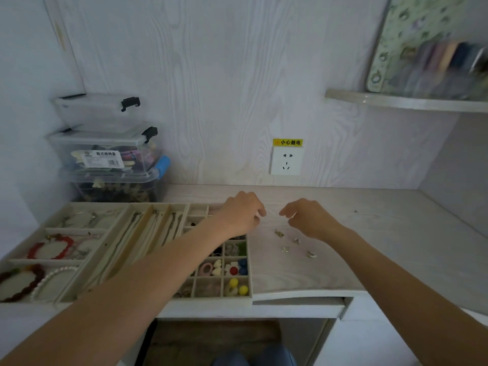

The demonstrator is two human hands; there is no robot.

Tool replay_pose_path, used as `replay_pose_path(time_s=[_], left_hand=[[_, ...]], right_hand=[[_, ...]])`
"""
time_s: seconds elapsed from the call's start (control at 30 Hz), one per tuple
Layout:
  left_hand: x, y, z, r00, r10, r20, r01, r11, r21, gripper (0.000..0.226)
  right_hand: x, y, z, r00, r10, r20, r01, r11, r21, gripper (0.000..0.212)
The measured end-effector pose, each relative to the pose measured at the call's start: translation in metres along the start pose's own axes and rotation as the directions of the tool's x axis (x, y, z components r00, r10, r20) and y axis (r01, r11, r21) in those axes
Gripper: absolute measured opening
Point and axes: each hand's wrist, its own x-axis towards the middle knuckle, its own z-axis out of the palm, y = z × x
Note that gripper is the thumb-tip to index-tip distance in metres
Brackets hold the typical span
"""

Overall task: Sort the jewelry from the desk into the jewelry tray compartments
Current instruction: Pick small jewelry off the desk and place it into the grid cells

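A: Left hand [241, 215]?
B: Fingers curled above jewelry tray's [250, 262] right edge; pinching something or not, can't tell.
A: Right hand [307, 219]?
B: Loosely curled over desk [383, 233], maybe a tiny pale piece at fingertips, can't tell.
A: Jewelry?
B: Four small earrings [279, 233] loose on desk, just beside tray. Bracelets, necklaces, colored studs already in compartments.

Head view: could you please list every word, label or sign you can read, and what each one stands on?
"小心触电": yellow sticker on the wall, just above the white socket.
"歌式收纳盒": white label on the middle clear storage box; this reading is uncertain.
Small print, logo and barcode on that label: too small to read.
Jewelry tray and desk: no text visible.
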Motion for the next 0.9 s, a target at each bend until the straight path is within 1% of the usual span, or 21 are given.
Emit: replay_pose_path(time_s=[0.07,0.17,0.3,0.37,0.43,0.53,0.63,0.7,0.77,0.8,0.83,0.9], left_hand=[[0.006,0.006,0.009,1.0,-0.013,0.022,0.012,0.999,0.037,0.031],[0.016,0.011,0.02,0.996,-0.058,0.068,0.06,0.998,-0.033,0.029],[0.023,0.02,0.025,0.997,-0.049,0.061,0.052,0.998,-0.036,0.022],[0.025,0.022,0.026,0.998,-0.05,0.048,0.052,0.998,-0.043,0.02],[0.028,0.023,0.027,0.998,-0.05,0.039,0.052,0.998,-0.043,0.019],[0.03,0.026,0.027,0.998,-0.066,0.021,0.066,0.998,-0.011,0.017],[0.029,0.025,0.024,0.998,-0.056,0.013,0.057,0.998,-0.02,0.017],[0.025,0.024,0.018,1.0,-0.024,-0.005,0.024,0.995,-0.095,0.016],[0.018,0.023,0.008,0.999,-0.024,-0.035,0.016,0.973,-0.231,0.015],[0.013,0.023,0.003,0.997,-0.046,-0.056,0.027,0.949,-0.314,0.013],[0.008,0.022,-0.002,0.994,-0.075,-0.076,0.039,0.918,-0.394,0.01],[-0.001,0.021,-0.01,0.988,-0.137,-0.077,0.076,0.844,-0.53,0.004]], right_hand=[[0.001,0.004,0.005,1.0,0.029,0.013,-0.029,0.999,0.018,0.028],[0.003,0.006,0.012,0.997,0.082,0.005,-0.082,0.996,0.042,0.017],[0.009,0.002,0.016,0.994,0.098,0.046,-0.1,0.994,0.038,0.012],[0.012,0.0,0.019,0.993,0.111,0.042,-0.113,0.993,0.034,0.009],[0.015,0.0,0.023,0.993,0.114,0.032,-0.115,0.992,0.054,0.014],[0.018,0.002,0.029,0.994,0.099,0.041,-0.101,0.994,0.036,0.023],[0.016,0.002,0.026,0.995,0.092,0.044,-0.095,0.994,0.062,0.024],[0.01,0.0,0.018,0.997,0.07,0.037,-0.075,0.987,0.144,0.02],[0.002,-0.001,0.009,0.998,0.057,-0.011,-0.051,0.957,0.285,0.009],[-0.003,-0.002,0.005,0.998,0.052,-0.038,-0.035,0.929,0.368,0.003],[-0.006,-0.004,0.001,0.997,0.045,-0.067,-0.011,0.899,0.439,0.003],[-0.011,-0.009,-0.001,0.994,0.027,-0.102,0.026,0.872,0.489,0.005]])
